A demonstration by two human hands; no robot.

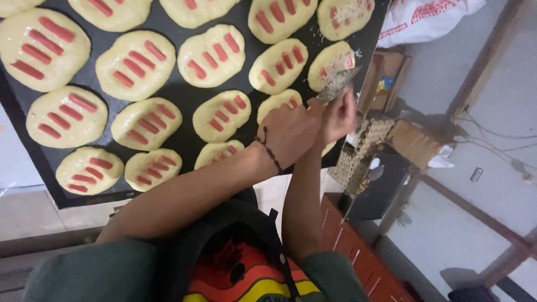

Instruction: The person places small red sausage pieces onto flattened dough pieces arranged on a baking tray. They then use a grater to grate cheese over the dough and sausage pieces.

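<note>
Grater (337,84) sat over right end of black baking tray (184,98), above cheese-dusted dough piece (331,64). Right hand (338,114) fingers pinched grater; left hand (291,131) curled shut beside it, contents hidden. Tray held rows of pale dough ovals with red sausage strips (134,64). Beyond: red cabinet (363,263), egg cartons (358,156), white bag (430,17), pale floor.

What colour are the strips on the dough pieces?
Red strips on pale yellow dough, clearest in the head view.
</note>
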